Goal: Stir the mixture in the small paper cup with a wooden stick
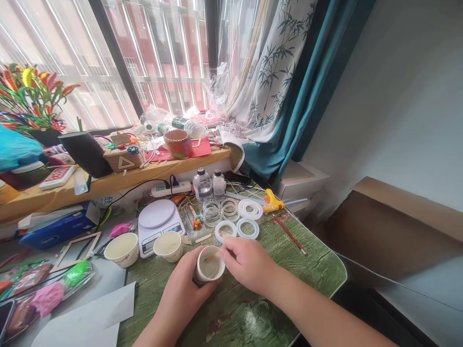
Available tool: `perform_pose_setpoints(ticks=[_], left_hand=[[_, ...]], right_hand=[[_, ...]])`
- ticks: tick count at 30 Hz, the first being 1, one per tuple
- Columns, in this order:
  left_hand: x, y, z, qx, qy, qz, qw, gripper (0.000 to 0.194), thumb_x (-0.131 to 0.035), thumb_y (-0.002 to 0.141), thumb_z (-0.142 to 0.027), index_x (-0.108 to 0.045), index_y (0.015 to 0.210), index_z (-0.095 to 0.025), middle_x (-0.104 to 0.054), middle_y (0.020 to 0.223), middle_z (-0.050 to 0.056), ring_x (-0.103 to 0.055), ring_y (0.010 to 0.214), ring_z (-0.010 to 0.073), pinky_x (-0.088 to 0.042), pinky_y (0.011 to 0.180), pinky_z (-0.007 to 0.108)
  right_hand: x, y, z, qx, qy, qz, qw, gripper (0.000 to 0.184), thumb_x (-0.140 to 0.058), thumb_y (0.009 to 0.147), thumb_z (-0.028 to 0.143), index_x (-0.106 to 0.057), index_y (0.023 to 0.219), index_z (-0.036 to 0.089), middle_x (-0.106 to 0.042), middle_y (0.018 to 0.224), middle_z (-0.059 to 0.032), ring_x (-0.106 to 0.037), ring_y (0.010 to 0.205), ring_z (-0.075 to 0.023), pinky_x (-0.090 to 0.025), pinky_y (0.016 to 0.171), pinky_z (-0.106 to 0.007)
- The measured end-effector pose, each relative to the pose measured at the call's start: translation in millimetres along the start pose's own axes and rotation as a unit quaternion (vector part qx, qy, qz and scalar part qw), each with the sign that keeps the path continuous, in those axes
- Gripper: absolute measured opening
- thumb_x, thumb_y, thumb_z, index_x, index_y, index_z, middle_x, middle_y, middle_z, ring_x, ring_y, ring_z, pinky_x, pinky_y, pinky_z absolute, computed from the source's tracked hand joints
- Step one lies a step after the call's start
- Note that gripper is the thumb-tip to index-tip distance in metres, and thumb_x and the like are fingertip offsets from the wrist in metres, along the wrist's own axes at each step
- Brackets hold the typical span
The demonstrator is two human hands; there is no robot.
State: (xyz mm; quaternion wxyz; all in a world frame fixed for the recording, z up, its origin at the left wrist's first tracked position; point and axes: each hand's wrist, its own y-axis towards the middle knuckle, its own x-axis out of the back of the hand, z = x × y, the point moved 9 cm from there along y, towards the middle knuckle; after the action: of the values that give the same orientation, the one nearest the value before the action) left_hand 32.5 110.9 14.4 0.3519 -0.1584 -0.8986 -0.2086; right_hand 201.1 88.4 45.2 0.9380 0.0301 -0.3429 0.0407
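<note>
My left hand [184, 289] is wrapped around a small white paper cup [204, 275], which tilts slightly toward me and has clear liquid inside. With its fingers pinched at the cup's right rim, my right hand [246, 262] grips a pale wooden stick [216, 255] that reaches into the cup; most of the stick is hidden. Just beyond the cup are a white ring mould [220, 237], a bluish ring mould [256, 230] and stacked white rings [250, 204]. A paper bowl [172, 255] stands left of them, near a flat wooden stick [203, 238].
A white kitchen scale [143, 225] and another paper bowl [126, 255] stand to the left. Two clear bottles [203, 189] are at the back beside a power strip [159, 190]. A yellow glue gun [275, 201] and a red pencil [289, 234] lie right. White paper [87, 318] covers the near left.
</note>
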Motion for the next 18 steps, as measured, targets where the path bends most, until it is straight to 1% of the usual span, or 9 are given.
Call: perform_pose_setpoints(ticks=[3, 6, 11, 15, 17, 18], left_hand=[[-0.2, -0.1, 0.1, 0.001, -0.001, 0.002, 1.0, 0.056, -0.08, 0.079, -0.035, -0.064, 0.132, -0.027, -0.075, 0.129, 0.01, -0.074, 0.116, 0.0333, -0.062, 0.098, 0.05], [0.0, -0.1, -0.6, 0.0, 0.0, 0.0, 1.0, 0.056, -0.081, 0.079, -0.035, -0.065, 0.132, -0.027, -0.075, 0.129, 0.009, -0.074, 0.116, 0.0331, -0.062, 0.098, 0.05], [1.1, 0.2, -0.6, -0.005, 0.002, -0.011, 1.0, 0.055, -0.081, 0.078, -0.035, -0.065, 0.131, -0.028, -0.076, 0.128, 0.008, -0.075, 0.115, 0.0326, -0.063, 0.098, 0.048], [-0.1, 0.0, 0.5, -0.005, 0.005, -0.008, 1.0, 0.056, -0.081, 0.078, -0.035, -0.065, 0.131, -0.028, -0.076, 0.128, 0.007, -0.075, 0.115, 0.0323, -0.063, 0.098, 0.047], [-0.6, -0.2, 0.6, -0.003, 0.003, -0.005, 1.0, 0.056, -0.081, 0.079, -0.035, -0.065, 0.132, -0.028, -0.076, 0.129, 0.007, -0.074, 0.116, 0.0322, -0.062, 0.099, 0.047], [-0.8, -0.3, 0.6, -0.002, 0.002, -0.003, 1.0, 0.056, -0.081, 0.079, -0.035, -0.065, 0.132, -0.028, -0.075, 0.13, 0.007, -0.074, 0.117, 0.0321, -0.062, 0.099, 0.047]], right_hand=[[-3.3, 1.2, -1.7, -0.006, 0.031, 0.021, 0.999, 0.027, -0.057, 0.096, 0.027, -0.051, 0.071, 0.019, -0.049, 0.063, 0.0045, -0.041, 0.061, -0.0114, -0.024, 0.057, -0.026], [-0.5, 1.6, -1.0, -0.002, 0.02, 0.01, 1.0, 0.026, -0.057, 0.096, 0.027, -0.052, 0.071, 0.019, -0.05, 0.063, 0.0043, -0.042, 0.062, -0.0115, -0.025, 0.057, -0.026], [-0.1, 1.2, 0.9, -0.006, 0.019, 0.013, 1.0, 0.026, -0.057, 0.095, 0.026, -0.052, 0.07, 0.019, -0.051, 0.064, 0.0042, -0.043, 0.062, -0.0113, -0.026, 0.058, -0.025], [1.4, 1.3, -0.4, -0.017, 0.034, 0.01, 0.999, 0.023, -0.058, 0.095, 0.026, -0.054, 0.073, 0.019, -0.051, 0.064, 0.0045, -0.044, 0.063, -0.0114, -0.027, 0.058, -0.025], [3.7, 1.7, -1.1, -0.016, 0.024, 0.002, 1.0, 0.024, -0.058, 0.095, 0.026, -0.054, 0.072, 0.019, -0.051, 0.064, 0.0044, -0.044, 0.063, -0.0116, -0.027, 0.059, -0.025], [3.0, 1.9, -1.4, -0.016, 0.021, 0.009, 1.0, 0.024, -0.058, 0.095, 0.027, -0.054, 0.072, 0.019, -0.051, 0.064, 0.0043, -0.044, 0.063, -0.0116, -0.027, 0.058, -0.025]])
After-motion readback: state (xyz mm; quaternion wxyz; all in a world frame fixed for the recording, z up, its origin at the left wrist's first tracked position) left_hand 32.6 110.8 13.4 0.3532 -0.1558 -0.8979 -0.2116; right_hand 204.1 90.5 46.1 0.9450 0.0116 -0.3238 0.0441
